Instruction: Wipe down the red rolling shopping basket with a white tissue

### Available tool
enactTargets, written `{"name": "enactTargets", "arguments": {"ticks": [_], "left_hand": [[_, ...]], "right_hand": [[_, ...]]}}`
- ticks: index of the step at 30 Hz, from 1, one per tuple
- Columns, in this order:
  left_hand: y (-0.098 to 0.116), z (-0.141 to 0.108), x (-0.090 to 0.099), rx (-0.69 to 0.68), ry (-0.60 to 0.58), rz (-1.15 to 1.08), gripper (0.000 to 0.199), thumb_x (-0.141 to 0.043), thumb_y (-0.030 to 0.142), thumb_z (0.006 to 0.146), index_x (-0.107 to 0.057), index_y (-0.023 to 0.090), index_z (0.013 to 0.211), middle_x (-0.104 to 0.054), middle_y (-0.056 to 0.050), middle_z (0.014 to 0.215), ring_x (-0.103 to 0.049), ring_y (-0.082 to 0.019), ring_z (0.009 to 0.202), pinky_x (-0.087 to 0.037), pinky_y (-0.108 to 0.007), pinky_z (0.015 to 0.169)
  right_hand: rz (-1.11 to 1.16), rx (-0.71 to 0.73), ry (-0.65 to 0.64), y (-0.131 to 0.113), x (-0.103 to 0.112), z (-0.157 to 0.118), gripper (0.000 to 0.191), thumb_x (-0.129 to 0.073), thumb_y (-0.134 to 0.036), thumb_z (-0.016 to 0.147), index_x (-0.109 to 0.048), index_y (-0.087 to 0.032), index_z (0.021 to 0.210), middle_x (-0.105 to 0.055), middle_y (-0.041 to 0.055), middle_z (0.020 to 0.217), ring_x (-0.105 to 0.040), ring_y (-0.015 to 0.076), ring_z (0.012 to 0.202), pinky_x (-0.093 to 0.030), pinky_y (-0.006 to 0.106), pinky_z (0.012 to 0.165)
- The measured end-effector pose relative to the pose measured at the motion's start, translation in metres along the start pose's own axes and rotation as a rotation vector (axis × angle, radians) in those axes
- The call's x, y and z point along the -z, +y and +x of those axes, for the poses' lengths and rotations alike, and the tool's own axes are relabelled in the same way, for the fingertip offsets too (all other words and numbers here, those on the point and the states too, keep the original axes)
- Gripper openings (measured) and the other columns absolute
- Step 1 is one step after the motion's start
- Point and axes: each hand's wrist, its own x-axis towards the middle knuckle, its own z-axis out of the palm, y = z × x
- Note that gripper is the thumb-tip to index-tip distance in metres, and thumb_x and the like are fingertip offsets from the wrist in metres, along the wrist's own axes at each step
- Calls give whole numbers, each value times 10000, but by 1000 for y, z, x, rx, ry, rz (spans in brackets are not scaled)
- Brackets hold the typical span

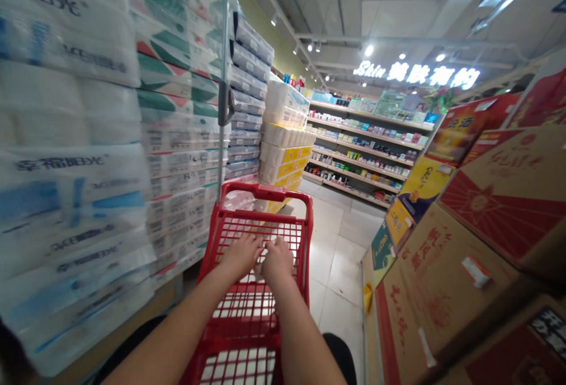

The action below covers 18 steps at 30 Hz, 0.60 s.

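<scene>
A red plastic shopping cart (309, 237) with a grid basket stands in front of me. Both forearms reach over it. My left hand (242, 254) is above the grid with its fingers curled inward. Close beside it, my right hand (279, 260) has its fingers bent and drawn together. Between the two hands shows a small whitish thing, too blurred to name. Clear plastic wrapping (239, 200) is visible at the far end of the cart.
Stacked white paper packs (75, 190) rise close on the left, with a metal pole (224, 78) beside them. Yellow-and-white packs (285, 137) stand ahead. Cardboard boxes (437, 273) line the right. Shelves of small goods (362, 146) cross the back beyond the tiled floor (336, 255).
</scene>
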Motion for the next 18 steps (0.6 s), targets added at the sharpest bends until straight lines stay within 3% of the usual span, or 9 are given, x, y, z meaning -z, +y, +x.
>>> {"name": "enactTargets", "arguments": {"ticks": [3,5,8,13,18], "left_hand": [[9,-43,-8,-62,-63,3,475,-452,293,891,-507,240,1359,-382,-88,1525,-273,-274,1434,-267,-475,1139],[15,-72,-11,-140,-186,-29,702,-594,395,798,-371,276,1453,-263,-72,1580,-158,-302,1469,-164,-535,1172],[22,-100,-12,-135,-274,-40,948,-680,496,704,-208,322,1507,-92,-71,1614,-41,-352,1474,-50,-625,1157],[25,-112,-14,-168,-276,-6,1186,-801,495,551,-114,373,1510,4,-65,1615,54,-385,1460,40,-675,1124],[25,-119,-32,-233,-257,106,1096,-727,150,614,-133,425,1493,4,-45,1616,20,-359,1466,-2,-676,1132]], "right_hand": [[-12,30,-50,3,6,1,336,-702,-272,722,-642,-237,1051,-551,104,1214,-541,260,1105,-462,350,826],[-41,14,-126,4,11,3,344,-685,-236,734,-638,-223,1074,-536,110,1232,-541,264,1116,-468,344,828],[-76,-21,-194,5,18,7,343,-657,-194,754,-625,-211,1095,-525,115,1235,-545,258,1126,-472,334,837],[-87,-33,-185,7,19,5,379,-639,-170,768,-587,-216,1141,-535,105,1220,-540,255,1144,-473,323,835],[-91,-31,-163,12,14,2,391,-613,-111,760,-600,-231,1132,-546,96,1222,-543,249,1124,-467,307,783]]}}
